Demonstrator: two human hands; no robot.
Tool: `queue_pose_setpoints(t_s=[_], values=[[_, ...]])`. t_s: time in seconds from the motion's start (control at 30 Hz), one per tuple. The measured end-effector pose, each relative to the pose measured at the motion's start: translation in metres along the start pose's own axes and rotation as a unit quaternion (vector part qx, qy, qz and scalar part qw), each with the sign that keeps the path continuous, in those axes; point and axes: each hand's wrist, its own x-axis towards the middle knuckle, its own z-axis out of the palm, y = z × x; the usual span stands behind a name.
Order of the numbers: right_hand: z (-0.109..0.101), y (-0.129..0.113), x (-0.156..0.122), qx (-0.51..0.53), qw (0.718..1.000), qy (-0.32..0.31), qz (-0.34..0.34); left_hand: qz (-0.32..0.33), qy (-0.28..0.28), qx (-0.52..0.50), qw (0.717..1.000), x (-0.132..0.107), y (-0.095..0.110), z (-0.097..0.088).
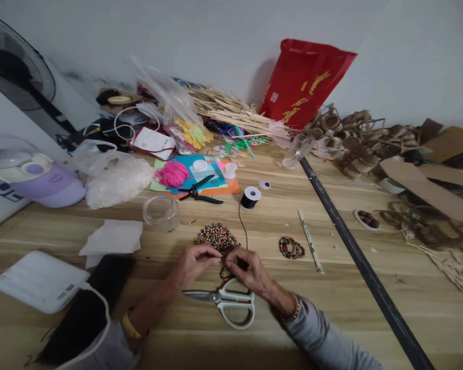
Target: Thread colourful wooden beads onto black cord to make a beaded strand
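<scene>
Hands [251,268] apparently pinch a beaded strand [224,276]

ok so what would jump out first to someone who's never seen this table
Probably the red bag with gold lettering, tilted in front of the wall at the back. Next comes the bright pink string bundle on coloured sheets, left of centre. Then the left hand and right hand, close together by the bead pile, with white-handled scissors just below in the picture.

Beads [216,237] seem mixed red, yellow and black, the cord [248,202] black, scissor handles [238,304] white
</scene>
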Motion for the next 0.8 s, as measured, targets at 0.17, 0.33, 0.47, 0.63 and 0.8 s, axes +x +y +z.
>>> queue_pose_setpoints(t_s=[0.17, 0.33, 0.47, 0.63, 0.8], values=[[-0.0001, 0.0003, -0.0005, -0.006, 1.0, -0.005, -0.002, -0.017, 0.001, 0.004, 1.0, -0.0001, -0.0023, 0.0002], [0.0, -0.0016, 0.0, -0.004, 1.0, 0.0, -0.008, -0.027, 0.003, 0.005, 1.0, -0.0002, -0.0025, 0.0005], [0.0001, -0.0007, 0.0001, -0.002, 1.0, -0.003, -0.014, -0.031, 0.001, 0.001, 1.0, -0.0001, -0.0003, 0.0006], [-0.0005, -0.0007, -0.0003, -0.005, 1.0, -0.007, -0.02, -0.038, 0.0, -0.005, 0.999, -0.0005, 0.0005, 0.0006], [-0.0008, -0.0017, -0.0006, -0.003, 1.0, -0.006, -0.01, -0.031, 0.003, -0.002, 1.0, -0.0009, 0.0002, 0.0003]])
